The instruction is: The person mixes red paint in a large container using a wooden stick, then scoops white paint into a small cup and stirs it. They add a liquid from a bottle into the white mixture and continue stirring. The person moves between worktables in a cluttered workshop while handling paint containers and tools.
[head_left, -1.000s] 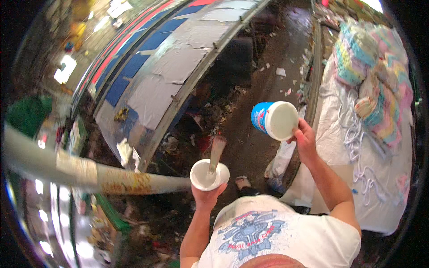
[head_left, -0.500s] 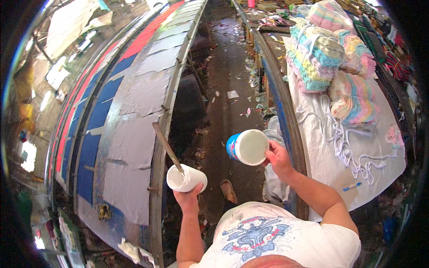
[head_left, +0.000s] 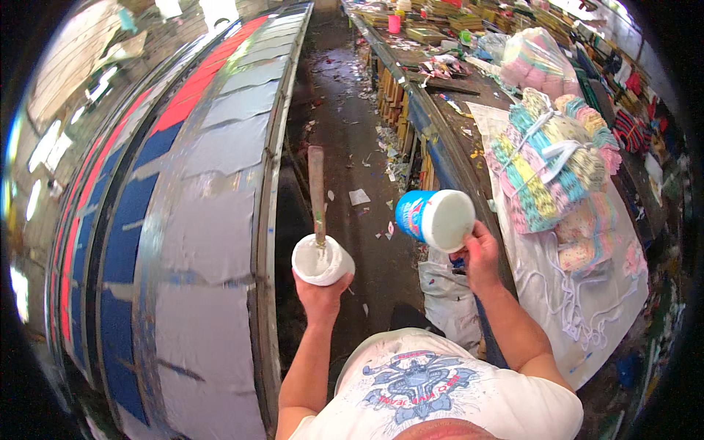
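My left hand [head_left: 321, 297] is wrapped round a white plastic tub [head_left: 336, 273] with thick white paste on its inner wall. A flat wooden stick [head_left: 317, 192] stands in the tub and leans on its rim. My right hand [head_left: 480, 253] grips a second tub, blue with a white end [head_left: 450, 220], by the edge of that pale round end. It is tilted on its side, to the right of the white tub and apart from it. I cannot see inside the blue tub. Both tubs are held above the aisle between two long tables.
Grey, navy and red fabric pieces lie flat along the left table [head_left: 265, 220]. On the right table, tied bundles of pastel cloth [head_left: 539, 165] and white cords [head_left: 568, 301] rest on a white sheet [head_left: 528, 308]. Scraps litter the aisle floor [head_left: 341, 132]. A pale sack [head_left: 446, 293] stands beside the right table.
I have moved forward along the aisle. The white tub and its stick now stand more upright, further right in view. The blue tub has shifted right and up, still in my right hand.
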Demonstrator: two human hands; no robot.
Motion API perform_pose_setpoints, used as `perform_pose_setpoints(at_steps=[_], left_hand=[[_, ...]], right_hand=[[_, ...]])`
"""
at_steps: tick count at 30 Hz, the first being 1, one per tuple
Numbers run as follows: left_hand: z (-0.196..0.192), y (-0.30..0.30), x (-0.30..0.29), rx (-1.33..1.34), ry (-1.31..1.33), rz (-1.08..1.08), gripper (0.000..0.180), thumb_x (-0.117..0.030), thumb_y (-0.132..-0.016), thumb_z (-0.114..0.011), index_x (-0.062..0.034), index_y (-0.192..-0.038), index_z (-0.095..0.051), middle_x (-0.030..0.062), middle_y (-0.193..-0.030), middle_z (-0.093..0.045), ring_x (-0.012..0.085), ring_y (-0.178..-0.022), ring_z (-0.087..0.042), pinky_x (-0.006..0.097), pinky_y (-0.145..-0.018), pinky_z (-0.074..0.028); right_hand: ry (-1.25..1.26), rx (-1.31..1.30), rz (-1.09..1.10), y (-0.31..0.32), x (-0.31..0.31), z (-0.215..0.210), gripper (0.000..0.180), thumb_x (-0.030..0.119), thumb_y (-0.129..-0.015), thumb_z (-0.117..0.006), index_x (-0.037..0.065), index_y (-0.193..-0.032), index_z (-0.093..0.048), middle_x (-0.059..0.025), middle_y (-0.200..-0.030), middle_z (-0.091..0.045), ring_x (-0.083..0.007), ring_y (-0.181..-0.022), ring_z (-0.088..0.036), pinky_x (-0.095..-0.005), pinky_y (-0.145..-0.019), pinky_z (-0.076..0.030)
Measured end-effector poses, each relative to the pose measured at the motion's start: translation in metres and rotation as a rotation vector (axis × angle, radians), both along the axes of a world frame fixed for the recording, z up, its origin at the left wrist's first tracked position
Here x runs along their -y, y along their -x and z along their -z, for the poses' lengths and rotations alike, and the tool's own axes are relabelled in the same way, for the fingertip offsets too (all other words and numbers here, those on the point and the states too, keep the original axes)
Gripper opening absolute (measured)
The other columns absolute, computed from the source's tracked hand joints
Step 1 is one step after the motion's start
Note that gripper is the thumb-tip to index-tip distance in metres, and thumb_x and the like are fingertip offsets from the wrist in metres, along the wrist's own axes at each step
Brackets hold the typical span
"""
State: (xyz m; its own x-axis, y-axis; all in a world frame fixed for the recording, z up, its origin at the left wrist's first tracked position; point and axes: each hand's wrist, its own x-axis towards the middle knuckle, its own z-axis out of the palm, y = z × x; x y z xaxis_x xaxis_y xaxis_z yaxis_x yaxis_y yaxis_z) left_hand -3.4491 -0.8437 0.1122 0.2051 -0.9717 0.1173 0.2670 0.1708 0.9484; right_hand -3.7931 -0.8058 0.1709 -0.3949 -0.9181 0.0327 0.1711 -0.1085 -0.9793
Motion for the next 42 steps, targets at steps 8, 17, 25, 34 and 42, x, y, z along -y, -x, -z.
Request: perform_pose_setpoints(at_steps=[8, 17, 25, 34, 42], left_hand=[[0.000, 0.080, 0.254, -0.038, 0.021, 0.252, 0.098, 0.007, -0.070, -0.100, -0.0053, -0.155, -0.053, 0.0083, -0.146, -0.068, 0.0239, -0.132, -0.069, 0.044, -0.119, -0.055], [-0.030, 0.112, 0.516, 0.001, -0.003, 0.109, 0.103, 0.002, -0.067, -0.103, -0.0054, -0.156, -0.052, 0.0082, -0.145, -0.067, 0.0265, -0.134, -0.066, 0.044, -0.120, -0.051], [-0.024, 0.125, 0.751, 0.211, -0.034, 0.037, 0.103, -0.002, -0.067, -0.102, -0.0036, -0.156, -0.050, 0.0114, -0.146, -0.065, 0.0289, -0.134, -0.065, 0.046, -0.120, -0.050], [-0.043, 0.226, 1.040, 0.253, 0.134, 0.397, 0.106, 0.001, -0.069, -0.101, -0.0027, -0.157, -0.042, 0.0112, -0.147, -0.063, 0.0256, -0.136, -0.065, 0.043, -0.122, -0.051], [-0.032, 0.371, 1.246, 0.504, 0.532, 0.536, 0.098, -0.002, -0.063, -0.102, -0.0053, -0.150, -0.056, 0.0123, -0.145, -0.059, 0.0305, -0.136, -0.062, 0.044, -0.121, -0.048]], right_hand=[[0.109, 0.017, 0.294, 0.075, 0.201, 0.016, 0.036, 0.012, -0.107, -0.059, 0.000, -0.140, -0.068, -0.0073, -0.111, -0.078, -0.0129, -0.080, -0.070, -0.0304, -0.070, -0.059], [0.105, 0.030, 0.233, 0.125, 0.482, -0.027, 0.036, 0.009, -0.109, -0.058, 0.000, -0.142, -0.068, -0.0070, -0.112, -0.078, -0.0126, -0.078, -0.071, -0.0297, -0.068, -0.058], [0.220, -0.110, 0.270, 0.178, 0.726, -0.039, 0.041, 0.007, -0.109, -0.056, 0.001, -0.148, -0.067, -0.0070, -0.118, -0.078, -0.0115, -0.084, -0.072, -0.0288, -0.069, -0.059], [0.063, -0.271, 0.479, 0.255, 0.891, -0.051, 0.049, 0.002, -0.109, -0.056, -0.002, -0.157, -0.063, -0.0096, -0.138, -0.075, -0.0147, -0.110, -0.074, -0.0308, -0.089, -0.061], [-0.107, -0.325, 0.630, 0.330, 1.008, -0.017, 0.041, 0.006, -0.111, -0.060, -0.001, -0.150, -0.067, -0.0042, -0.116, -0.078, -0.0071, -0.082, -0.067, -0.0245, -0.069, -0.055]])
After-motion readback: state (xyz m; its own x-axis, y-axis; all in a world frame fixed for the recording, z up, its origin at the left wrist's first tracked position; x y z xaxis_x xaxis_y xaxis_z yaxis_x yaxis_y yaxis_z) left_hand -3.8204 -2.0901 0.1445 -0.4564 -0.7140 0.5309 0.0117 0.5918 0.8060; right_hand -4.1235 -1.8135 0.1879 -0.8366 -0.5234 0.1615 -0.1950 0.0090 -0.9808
